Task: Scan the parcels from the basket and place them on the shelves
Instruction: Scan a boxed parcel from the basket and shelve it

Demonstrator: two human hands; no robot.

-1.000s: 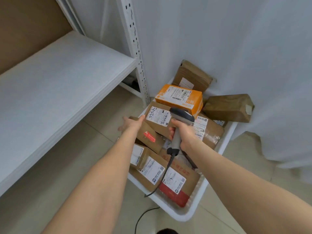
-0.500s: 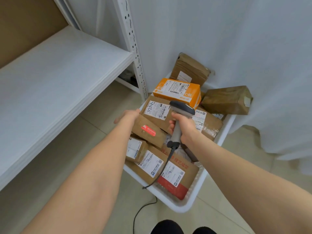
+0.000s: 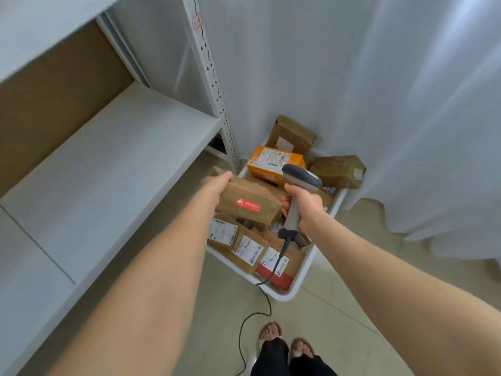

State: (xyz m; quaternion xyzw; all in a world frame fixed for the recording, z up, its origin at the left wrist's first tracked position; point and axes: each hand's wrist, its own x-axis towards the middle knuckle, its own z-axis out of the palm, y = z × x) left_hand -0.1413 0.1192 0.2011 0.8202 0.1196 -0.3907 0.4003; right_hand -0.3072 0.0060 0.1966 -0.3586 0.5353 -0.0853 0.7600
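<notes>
Left hand (image 3: 217, 183), seen from the head camera, had closed round the near end of the brown parcel (image 3: 249, 202) with the red sticker and raised it off the pile, where it lay a moment before, to just above the white basket (image 3: 283, 296). Right hand (image 3: 303, 204) was clenched on the scanner (image 3: 301, 180), just beside the parcel's far end. The scan looked next, then the shelf (image 3: 108, 172) at left.

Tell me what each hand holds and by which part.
The left hand grips the brown parcel by its left end; the right hand grips the scanner by its handle.
</notes>
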